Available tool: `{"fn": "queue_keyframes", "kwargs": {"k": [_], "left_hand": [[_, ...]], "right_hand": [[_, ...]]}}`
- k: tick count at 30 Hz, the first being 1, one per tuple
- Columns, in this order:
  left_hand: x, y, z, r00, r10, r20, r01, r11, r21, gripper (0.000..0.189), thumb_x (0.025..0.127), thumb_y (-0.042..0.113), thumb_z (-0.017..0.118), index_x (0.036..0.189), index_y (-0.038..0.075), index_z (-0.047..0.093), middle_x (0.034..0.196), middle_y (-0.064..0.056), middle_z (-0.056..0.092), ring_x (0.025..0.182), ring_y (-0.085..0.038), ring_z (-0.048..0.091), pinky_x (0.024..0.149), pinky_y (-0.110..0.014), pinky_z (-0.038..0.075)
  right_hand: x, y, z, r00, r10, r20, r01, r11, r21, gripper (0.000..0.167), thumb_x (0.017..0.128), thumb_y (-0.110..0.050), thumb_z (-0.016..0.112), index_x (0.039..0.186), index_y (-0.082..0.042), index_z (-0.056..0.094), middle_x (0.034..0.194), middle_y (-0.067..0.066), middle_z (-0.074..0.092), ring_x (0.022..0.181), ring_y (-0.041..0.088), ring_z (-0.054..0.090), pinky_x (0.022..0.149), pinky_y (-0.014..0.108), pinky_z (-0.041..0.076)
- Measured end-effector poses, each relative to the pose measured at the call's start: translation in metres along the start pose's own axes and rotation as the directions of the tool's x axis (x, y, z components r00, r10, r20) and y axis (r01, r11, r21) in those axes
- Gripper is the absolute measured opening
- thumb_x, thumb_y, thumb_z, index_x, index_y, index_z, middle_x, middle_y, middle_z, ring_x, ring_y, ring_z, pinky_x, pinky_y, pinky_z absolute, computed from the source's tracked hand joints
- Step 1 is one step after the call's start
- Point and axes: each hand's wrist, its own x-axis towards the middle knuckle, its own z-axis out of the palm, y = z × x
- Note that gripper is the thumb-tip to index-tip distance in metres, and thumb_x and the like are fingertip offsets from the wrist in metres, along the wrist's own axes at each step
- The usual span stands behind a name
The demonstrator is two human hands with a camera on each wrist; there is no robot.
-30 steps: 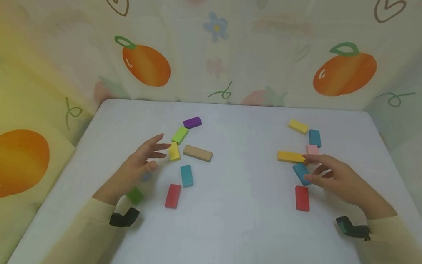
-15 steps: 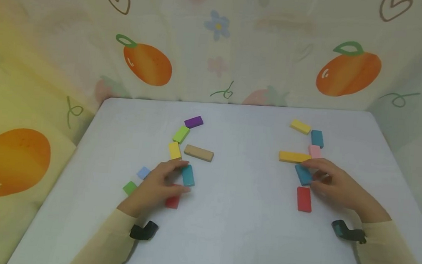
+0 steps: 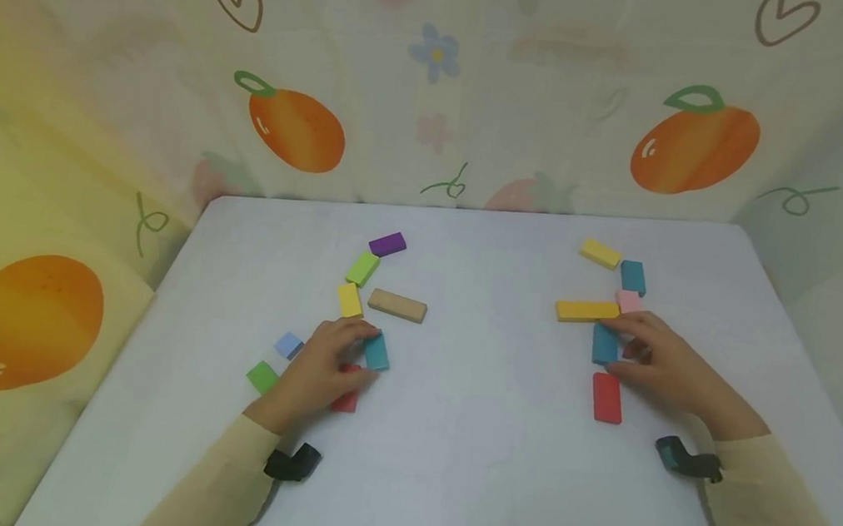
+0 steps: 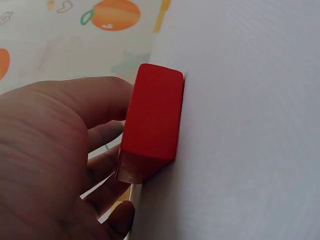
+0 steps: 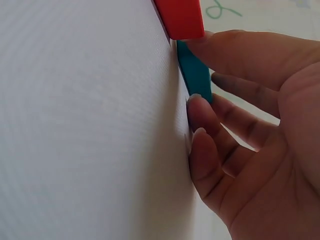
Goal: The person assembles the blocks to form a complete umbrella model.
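In the head view my left hand (image 3: 314, 366) reaches over the red block (image 3: 345, 398) and pinches the teal block (image 3: 378, 353) lengthwise, index finger at its far end, thumb at its near end. The left wrist view shows the red block (image 4: 155, 112) in front of that hand (image 4: 45, 145), hiding the teal one. On the right, my right hand (image 3: 664, 364) holds a blue block (image 3: 605, 344) flat on the table between index finger and thumb. That block (image 5: 194, 70) also shows in the right wrist view, by the thumb. A long yellow-orange block (image 3: 584, 311) lies just beyond it.
A purple block (image 3: 388, 244), a lime block (image 3: 363, 269), a yellow block (image 3: 350, 299) and a tan block (image 3: 398, 305) lie at left. Light-blue (image 3: 289, 345) and green (image 3: 262, 377) blocks sit left of my hand. Another red block (image 3: 608, 398) lies nearer me at right.
My left hand has come down and rightward from beside the yellow block to the teal block. My right hand has moved onto the blue block, which has turned from slanted to nearly straight.
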Motion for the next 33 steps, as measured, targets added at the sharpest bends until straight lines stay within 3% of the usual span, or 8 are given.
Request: {"fn": "queue_keyframes", "kwargs": {"k": [3, 8, 12, 16, 20, 26, 30, 33], "left_hand": [[0.0, 0.001, 0.0, 1.0, 0.005, -0.001, -0.005, 1.0, -0.003, 0.052, 0.094, 0.016, 0.085, 0.143, 0.016, 0.07, 0.154, -0.001, 0.058, 0.133, -0.028, 0.051, 0.106, -0.048, 0.053], [0.004, 0.004, 0.002, 0.998, 0.069, 0.006, -0.069, 0.997, -0.026, 0.052, 0.094, 0.013, 0.086, 0.144, 0.016, 0.07, 0.154, -0.001, 0.059, 0.133, -0.027, 0.051, 0.107, -0.049, 0.052], [0.009, 0.011, 0.005, 0.985, 0.174, -0.002, -0.174, 0.984, -0.048, 0.052, 0.093, 0.01, 0.087, 0.143, 0.012, 0.07, 0.151, -0.003, 0.06, 0.134, -0.029, 0.051, 0.108, -0.051, 0.049], [0.015, 0.023, 0.011, 0.972, 0.235, 0.001, -0.234, 0.97, -0.06, 0.053, 0.092, 0.011, 0.089, 0.141, 0.01, 0.071, 0.148, -0.003, 0.062, 0.134, -0.028, 0.051, 0.109, -0.051, 0.046], [0.019, 0.032, 0.024, 0.974, 0.225, 0.023, -0.223, 0.972, -0.07, 0.053, 0.093, 0.015, 0.089, 0.142, 0.013, 0.071, 0.15, 0.002, 0.061, 0.132, -0.023, 0.052, 0.109, -0.047, 0.048], [0.025, 0.047, 0.045, 0.97, 0.231, 0.073, -0.224, 0.97, -0.098, 0.053, 0.094, 0.018, 0.088, 0.144, 0.018, 0.07, 0.148, 0.01, 0.06, 0.133, -0.017, 0.05, 0.111, -0.042, 0.048], [0.029, 0.06, 0.058, 0.96, 0.246, 0.13, -0.236, 0.968, -0.087, 0.053, 0.096, 0.021, 0.087, 0.146, 0.019, 0.069, 0.147, 0.011, 0.061, 0.133, -0.014, 0.049, 0.11, -0.037, 0.048], [0.031, 0.068, 0.068, 0.951, 0.26, 0.165, -0.253, 0.965, -0.064, 0.054, 0.097, 0.024, 0.086, 0.148, 0.021, 0.068, 0.148, 0.011, 0.06, 0.134, -0.013, 0.049, 0.111, -0.039, 0.047]], "right_hand": [[0.001, -0.001, 0.0, 1.0, 0.016, 0.01, -0.016, 1.0, -0.004, 0.069, 0.096, -0.017, 0.088, 0.155, -0.001, 0.055, 0.138, 0.018, 0.053, 0.107, 0.03, 0.059, 0.082, 0.025, 0.055], [0.0, -0.005, 0.001, 0.999, 0.043, 0.014, -0.043, 0.999, -0.002, 0.069, 0.096, -0.017, 0.087, 0.155, 0.0, 0.054, 0.138, 0.018, 0.053, 0.11, 0.033, 0.059, 0.085, 0.028, 0.057], [0.0, -0.008, 0.001, 0.999, 0.052, 0.002, -0.052, 0.999, -0.013, 0.068, 0.097, -0.017, 0.087, 0.155, 0.001, 0.055, 0.139, 0.019, 0.054, 0.114, 0.036, 0.06, 0.092, 0.043, 0.061], [0.0, -0.012, -0.001, 0.999, 0.043, -0.013, -0.043, 0.999, -0.011, 0.069, 0.097, -0.019, 0.087, 0.154, 0.002, 0.055, 0.14, 0.019, 0.055, 0.116, 0.039, 0.06, 0.096, 0.057, 0.058], [0.001, -0.016, -0.002, 0.999, 0.004, -0.034, -0.005, 1.0, -0.013, 0.069, 0.095, -0.016, 0.088, 0.153, 0.003, 0.055, 0.138, 0.018, 0.056, 0.115, 0.036, 0.062, 0.095, 0.045, 0.06], [0.008, -0.026, -0.002, 0.982, -0.147, -0.121, 0.148, 0.989, 0.003, 0.063, 0.092, -0.003, 0.087, 0.149, 0.004, 0.06, 0.13, 0.012, 0.059, 0.108, 0.029, 0.065, 0.088, 0.02, 0.055], [0.018, -0.038, 0.001, 0.98, -0.161, -0.116, 0.167, 0.985, 0.041, 0.062, 0.094, -0.004, 0.086, 0.149, 0.004, 0.06, 0.136, 0.013, 0.058, 0.11, 0.028, 0.064, 0.094, 0.025, 0.056], [0.027, -0.049, 0.004, 0.98, -0.17, -0.103, 0.178, 0.982, 0.067, 0.06, 0.096, -0.006, 0.086, 0.149, 0.005, 0.06, 0.139, 0.017, 0.058, 0.111, 0.029, 0.063, 0.097, 0.041, 0.058]]}}
